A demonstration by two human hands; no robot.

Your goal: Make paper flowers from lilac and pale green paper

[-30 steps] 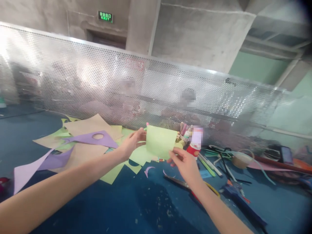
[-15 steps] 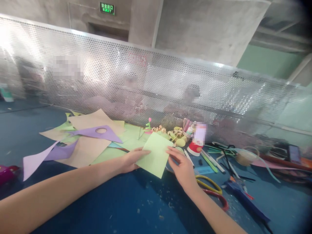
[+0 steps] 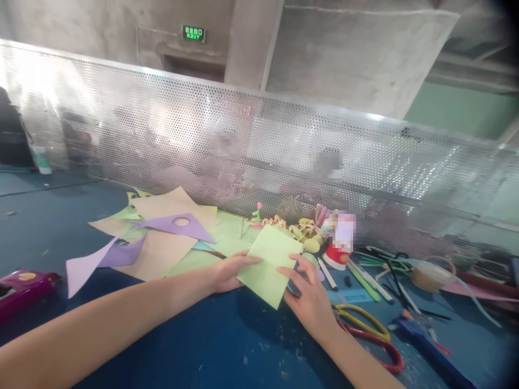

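Observation:
A light green sheet of paper [image 3: 271, 265], roughly square, is held tilted above the blue table. My left hand [image 3: 233, 271] pinches its left edge, thumb on top and the other fingers beneath. At the right edge, my right hand [image 3: 306, 286] grips the sheet with curved fingers, some of them on its face. Beyond the left forearm lies a loose pile of paper: a purple piece with a round hole [image 3: 198, 227], a beige sheet [image 3: 156, 254] and more green sheets [image 3: 227, 227].
Scissors with yellow and red handles [image 3: 365, 324] lie right of my right hand, near a blue glue gun [image 3: 430, 346]. A red and white paper cup [image 3: 337, 257] stands behind. At left is a magenta tool [image 3: 26, 292]. A perforated metal screen [image 3: 170, 129] borders the table's far side.
The view has swung slightly left and up, so things sit further right and lower. My right fingers have spread and shifted on the green sheet; my left hand keeps its hold.

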